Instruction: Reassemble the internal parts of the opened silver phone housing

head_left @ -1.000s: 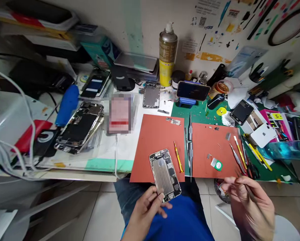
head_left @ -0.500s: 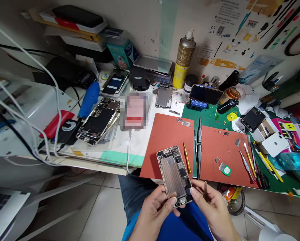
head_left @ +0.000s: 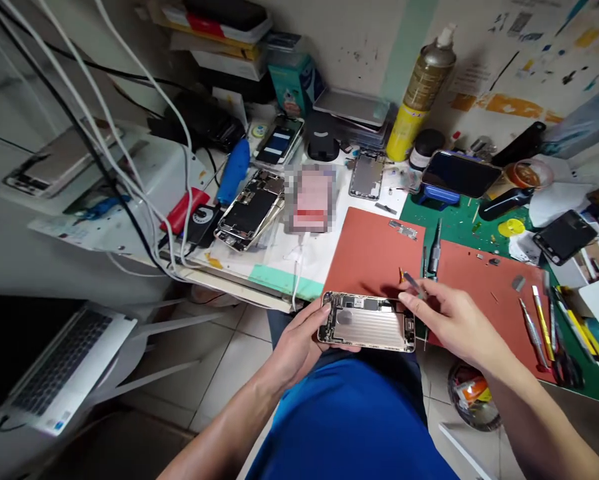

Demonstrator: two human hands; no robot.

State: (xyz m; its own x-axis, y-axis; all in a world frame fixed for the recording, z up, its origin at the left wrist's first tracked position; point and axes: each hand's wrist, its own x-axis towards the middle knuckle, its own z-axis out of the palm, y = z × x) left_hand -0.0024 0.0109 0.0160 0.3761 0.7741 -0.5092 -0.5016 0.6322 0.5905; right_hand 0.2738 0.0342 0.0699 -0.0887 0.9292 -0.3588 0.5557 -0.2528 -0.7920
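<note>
My left grip [head_left: 292, 347] clenches an opened gold smartphone frame [head_left: 367, 323]; my right grip [head_left: 454, 320] pinches a slim metal tool [head_left: 413, 284] beside it, above a terracotta rubber mat [head_left: 374, 257].

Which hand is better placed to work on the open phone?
Probably the right hand: it pinches a small metal tool just beside the open phone, while the left hand is busy gripping the phone.
</note>
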